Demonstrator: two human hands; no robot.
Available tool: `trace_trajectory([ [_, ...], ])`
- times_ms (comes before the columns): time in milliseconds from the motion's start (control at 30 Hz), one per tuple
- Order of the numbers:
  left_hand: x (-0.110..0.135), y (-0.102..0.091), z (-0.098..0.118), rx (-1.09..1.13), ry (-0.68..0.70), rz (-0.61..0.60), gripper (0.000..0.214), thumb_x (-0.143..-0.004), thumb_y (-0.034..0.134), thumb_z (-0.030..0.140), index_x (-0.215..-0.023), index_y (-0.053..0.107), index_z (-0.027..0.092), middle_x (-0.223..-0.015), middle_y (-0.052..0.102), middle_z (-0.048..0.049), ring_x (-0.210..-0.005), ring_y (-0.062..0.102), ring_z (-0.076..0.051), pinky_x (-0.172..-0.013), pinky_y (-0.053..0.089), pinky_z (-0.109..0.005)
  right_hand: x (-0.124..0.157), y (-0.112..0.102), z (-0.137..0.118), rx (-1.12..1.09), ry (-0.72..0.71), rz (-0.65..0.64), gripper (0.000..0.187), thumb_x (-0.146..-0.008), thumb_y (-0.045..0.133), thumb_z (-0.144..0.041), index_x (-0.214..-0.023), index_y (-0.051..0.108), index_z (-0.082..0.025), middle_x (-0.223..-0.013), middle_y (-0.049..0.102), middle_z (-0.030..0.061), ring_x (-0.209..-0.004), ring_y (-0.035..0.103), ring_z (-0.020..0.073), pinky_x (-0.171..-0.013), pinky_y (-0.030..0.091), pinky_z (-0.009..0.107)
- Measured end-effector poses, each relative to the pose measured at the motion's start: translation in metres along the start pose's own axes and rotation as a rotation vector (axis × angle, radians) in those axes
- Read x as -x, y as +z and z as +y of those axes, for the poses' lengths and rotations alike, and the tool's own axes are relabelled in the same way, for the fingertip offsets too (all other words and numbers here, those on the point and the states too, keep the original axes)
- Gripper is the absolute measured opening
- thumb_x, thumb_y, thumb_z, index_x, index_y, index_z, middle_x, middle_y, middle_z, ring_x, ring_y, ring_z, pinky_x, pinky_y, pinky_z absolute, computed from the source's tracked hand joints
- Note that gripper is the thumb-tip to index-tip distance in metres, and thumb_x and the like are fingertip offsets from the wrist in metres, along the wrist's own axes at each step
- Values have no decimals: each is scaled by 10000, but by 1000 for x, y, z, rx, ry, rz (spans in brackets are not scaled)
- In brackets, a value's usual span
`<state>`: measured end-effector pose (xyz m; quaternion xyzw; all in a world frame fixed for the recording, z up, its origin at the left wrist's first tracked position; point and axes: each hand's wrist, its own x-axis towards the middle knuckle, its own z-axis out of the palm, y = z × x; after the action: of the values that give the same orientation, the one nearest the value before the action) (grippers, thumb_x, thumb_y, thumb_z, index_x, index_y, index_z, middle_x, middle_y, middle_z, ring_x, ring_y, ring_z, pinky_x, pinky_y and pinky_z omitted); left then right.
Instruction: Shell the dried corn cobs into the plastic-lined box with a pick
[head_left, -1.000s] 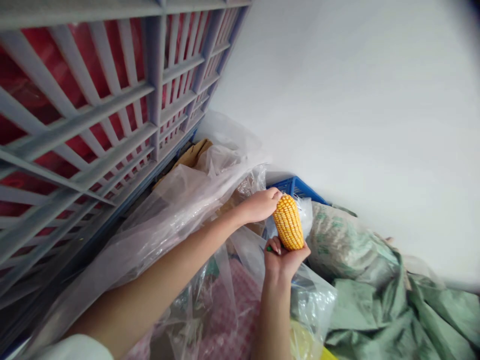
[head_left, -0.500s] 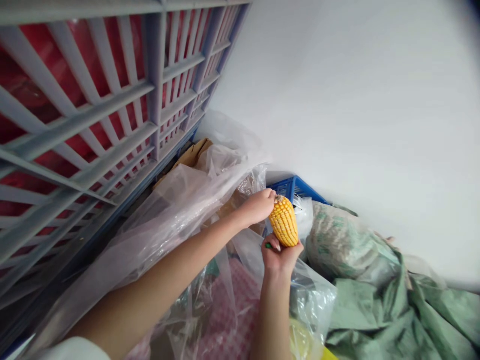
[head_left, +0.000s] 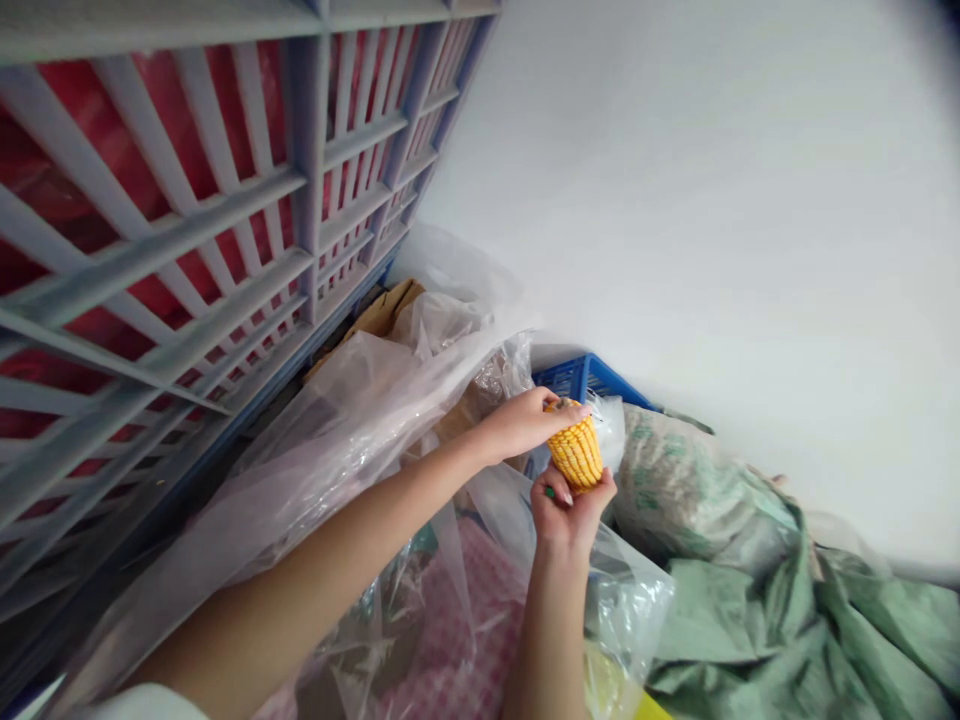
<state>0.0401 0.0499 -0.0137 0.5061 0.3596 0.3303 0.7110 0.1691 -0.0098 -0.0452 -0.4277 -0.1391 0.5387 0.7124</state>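
A yellow ear of corn point(head_left: 576, 456), bare of husk, is held between my two hands with its blunt, brownish end upward. My left hand point(head_left: 529, 420) grips this upper end, its thumb laid across the top. Around the lower end, the fingers of my right hand point(head_left: 568, 515) are closed. A small green thing point(head_left: 551, 492) shows at the right hand's fingers; its kind is hidden. Beneath both arms spreads a clear plastic bag point(head_left: 480, 610) over pink checked cloth point(head_left: 457, 640).
A tall grey slatted crate point(head_left: 307, 200) with red material inside stands on the left. Behind my hands, a blue crate point(head_left: 589, 375) rests against the white wall point(head_left: 712, 200). A pale woven sack point(head_left: 682, 480) and green fabric point(head_left: 772, 620) lie to the right.
My left hand has shifted rightward and brought its thumb over the corn's top. The corn and my right hand have moved slightly right.
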Motion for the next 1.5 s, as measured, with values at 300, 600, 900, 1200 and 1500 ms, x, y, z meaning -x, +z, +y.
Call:
trace_trajectory([
  [300,-6,2,-6,137,19,-41,425,-864,312,466,-995,542,134,-1008,604,-84,-969,535,-172,-825,441,-298,1,6,-2,-64,75,66,173,-658,492,-314,-755,472,-172,-591,468,-63,-352,229,-2,-267,206,68],
  [600,-2,1,-1,135,2,-45,517,-806,369,566,-992,558,122,-1001,618,-97,-934,557,-186,-773,456,-283,1,5,-1,-57,80,65,170,-665,487,-315,-756,475,-173,-621,504,-51,-361,251,-1,-273,228,64],
  [900,-3,-1,0,-120,177,-66,431,-807,460,450,-1031,568,98,-1005,628,-106,-911,571,-193,-758,434,-277,1,4,-2,-76,81,64,156,-673,483,-300,-757,496,-169,-654,535,-41,-357,235,-8,-279,222,60],
  [1200,6,-7,12,-305,243,-156,426,-828,427,450,-1074,544,123,-1060,629,-110,-962,575,-199,-790,417,-269,0,0,-1,-44,65,-5,156,-689,481,-286,-782,516,-166,-586,481,-59,-344,222,-6,-285,227,66],
  [1500,8,-7,14,-527,268,-126,389,-879,299,433,-983,514,127,-963,633,-134,-868,594,-220,-726,410,-294,2,3,-1,-48,108,83,188,-723,426,-341,-757,494,-169,-541,437,-71,-324,208,-4,-276,212,75],
])
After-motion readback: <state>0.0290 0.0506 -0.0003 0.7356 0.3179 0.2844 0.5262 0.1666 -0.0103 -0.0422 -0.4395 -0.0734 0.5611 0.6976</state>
